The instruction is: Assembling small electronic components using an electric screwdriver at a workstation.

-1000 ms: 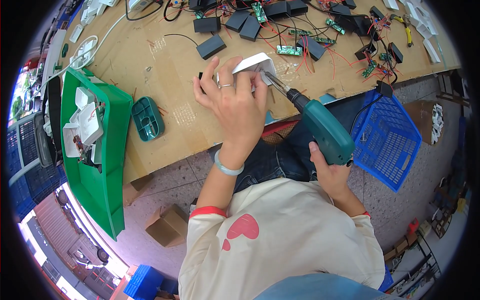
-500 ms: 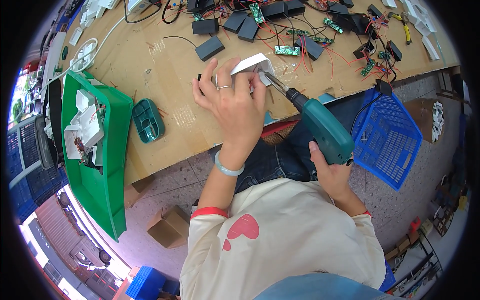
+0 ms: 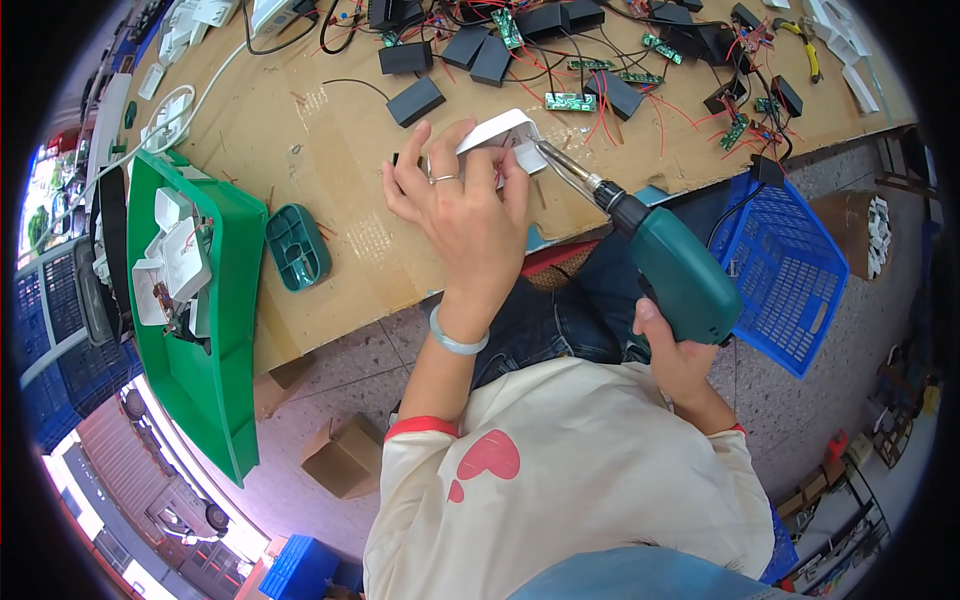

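My left hand has its fingers closed round a white plastic housing near the table's front edge. Its hollow side shows a bit of red wire, but the fingers hide much of the inside. My right hand grips the handle of a teal soldering gun. The gun's metal barrel and thin side tube point up and left, and the tip sits at the right rim of the housing; whether it touches cannot be made out.
Black boxes, green circuit boards and loose wires cover the far table. A teal divided tray lies at left, beside a green bin holding white housings. Yellow-handled pliers lie far right. A blue crate stands at right below the table edge.
My right hand has drawn the soldering gun right and slightly back, so its tip has shifted from inside the housing toward the right rim. My left hand keeps its hold almost unmoved.
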Demonstrator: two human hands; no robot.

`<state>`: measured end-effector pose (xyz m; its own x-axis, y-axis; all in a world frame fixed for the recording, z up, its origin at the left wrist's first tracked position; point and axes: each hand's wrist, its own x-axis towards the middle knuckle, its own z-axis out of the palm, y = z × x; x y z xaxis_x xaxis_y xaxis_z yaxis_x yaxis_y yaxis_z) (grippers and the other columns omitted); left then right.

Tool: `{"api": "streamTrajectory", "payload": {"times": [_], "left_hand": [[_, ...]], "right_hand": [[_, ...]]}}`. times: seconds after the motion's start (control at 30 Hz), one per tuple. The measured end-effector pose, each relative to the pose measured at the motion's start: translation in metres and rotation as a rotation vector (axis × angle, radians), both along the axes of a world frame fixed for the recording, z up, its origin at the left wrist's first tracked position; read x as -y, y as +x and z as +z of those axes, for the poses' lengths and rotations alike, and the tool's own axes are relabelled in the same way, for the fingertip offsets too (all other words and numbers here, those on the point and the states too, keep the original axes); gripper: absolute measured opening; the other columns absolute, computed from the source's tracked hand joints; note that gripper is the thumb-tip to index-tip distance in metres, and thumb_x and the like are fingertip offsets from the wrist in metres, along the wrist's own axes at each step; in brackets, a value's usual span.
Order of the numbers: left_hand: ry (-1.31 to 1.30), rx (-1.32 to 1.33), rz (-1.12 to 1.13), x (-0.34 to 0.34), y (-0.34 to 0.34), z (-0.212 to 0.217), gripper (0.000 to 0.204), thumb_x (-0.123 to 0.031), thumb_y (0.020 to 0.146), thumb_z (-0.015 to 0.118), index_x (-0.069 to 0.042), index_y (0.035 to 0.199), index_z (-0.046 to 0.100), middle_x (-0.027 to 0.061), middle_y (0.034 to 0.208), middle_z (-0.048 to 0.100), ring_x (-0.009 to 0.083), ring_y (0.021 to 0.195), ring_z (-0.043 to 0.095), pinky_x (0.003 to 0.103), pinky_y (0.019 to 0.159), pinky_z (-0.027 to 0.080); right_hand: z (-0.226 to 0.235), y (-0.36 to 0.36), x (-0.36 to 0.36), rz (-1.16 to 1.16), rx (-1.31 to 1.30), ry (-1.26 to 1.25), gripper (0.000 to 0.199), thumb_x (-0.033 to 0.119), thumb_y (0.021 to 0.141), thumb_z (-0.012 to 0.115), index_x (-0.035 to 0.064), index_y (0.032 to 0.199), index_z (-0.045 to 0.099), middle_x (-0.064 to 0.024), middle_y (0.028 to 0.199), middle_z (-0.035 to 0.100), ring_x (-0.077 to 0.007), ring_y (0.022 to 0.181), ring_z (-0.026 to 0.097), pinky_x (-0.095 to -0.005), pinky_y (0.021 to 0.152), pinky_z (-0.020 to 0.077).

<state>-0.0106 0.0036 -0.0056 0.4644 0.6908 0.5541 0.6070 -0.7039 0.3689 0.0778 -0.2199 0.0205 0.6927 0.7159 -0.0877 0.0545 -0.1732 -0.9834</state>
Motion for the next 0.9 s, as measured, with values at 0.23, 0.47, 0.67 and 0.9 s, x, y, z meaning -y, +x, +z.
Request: {"api": "streamTrajectory", "payload": {"times": [0.23,0.47,0.67,0.9], "left_hand": [[-0.008,-0.013,0.0,0.0,0.0,0.001,0.009,-0.015,0.081,0.078,-0.012,0.081,0.07,0.0036,0.126,0.065,0.0368,0.136,0.047,0.066,0.114,0.024],[-0.012,-0.028,0.002,0.001,0.0,0.002,0.008,-0.015,0.082,0.078,-0.011,0.085,0.072,0.0033,0.127,0.064,0.0368,0.136,0.046,0.066,0.114,0.024],[-0.01,-0.043,0.009,0.001,-0.001,0.003,0.008,-0.016,0.083,0.078,-0.01,0.087,0.074,0.0037,0.128,0.064,0.0369,0.137,0.046,0.066,0.115,0.023],[-0.026,-0.031,0.005,0.002,-0.001,0.005,0.008,-0.016,0.084,0.077,-0.009,0.084,0.074,0.0059,0.13,0.065,0.0381,0.138,0.045,0.065,0.115,0.023]], "right_hand": [[0.005,0.006,0.003,-0.039,-0.029,0.116,0.04,-0.006,0.094,0.056,-0.0085,0.134,0.055,-0.0213,0.124,0.066,-0.0138,0.064,0.059,-0.028,0.059,0.0501],[0.008,0.01,0.001,-0.101,-0.085,0.147,0.042,-0.005,0.094,0.056,-0.0081,0.136,0.053,-0.023,0.126,0.065,-0.0146,0.063,0.059,-0.0284,0.059,0.0499],[0.007,0.011,0.002,-0.077,-0.088,0.15,0.045,-0.004,0.094,0.057,-0.0077,0.138,0.051,-0.0233,0.127,0.065,-0.0148,0.064,0.059,-0.0289,0.058,0.0502],[0.009,0.012,0.0,-0.08,-0.084,0.144,0.045,-0.004,0.094,0.057,-0.0075,0.138,0.051,-0.0225,0.127,0.065,-0.0147,0.064,0.059,-0.0286,0.058,0.0501]]}}
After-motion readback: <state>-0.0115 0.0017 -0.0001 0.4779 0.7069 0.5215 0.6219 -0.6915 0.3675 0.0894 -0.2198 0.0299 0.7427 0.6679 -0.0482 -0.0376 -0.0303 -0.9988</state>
